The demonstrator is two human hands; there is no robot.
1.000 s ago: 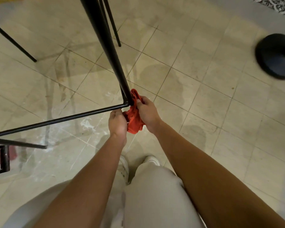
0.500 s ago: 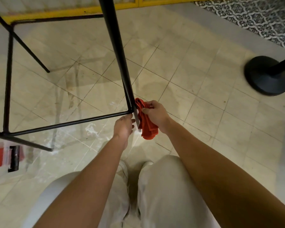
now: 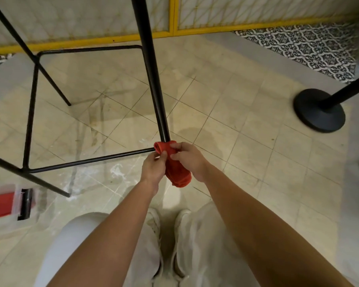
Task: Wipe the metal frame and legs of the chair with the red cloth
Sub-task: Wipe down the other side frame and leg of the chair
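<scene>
Two hands appear mid-wipe at a lower corner; the next move likely calls for sliding the red cloth (image 3: 175, 170) up the leg (image 3: 151, 79). Each grip is curled, not spread: the left hand (image 3: 153, 168) pinches the cloth's side, and the right hand (image 3: 189, 160) clasps its top (bunched thick) where the crossbar (image 3: 91, 160) meets the leg.

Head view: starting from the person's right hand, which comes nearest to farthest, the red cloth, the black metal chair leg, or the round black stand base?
1. Red cloth, held in the right hand.
2. Black metal chair leg, just ahead.
3. Round black stand base, far right.
</scene>
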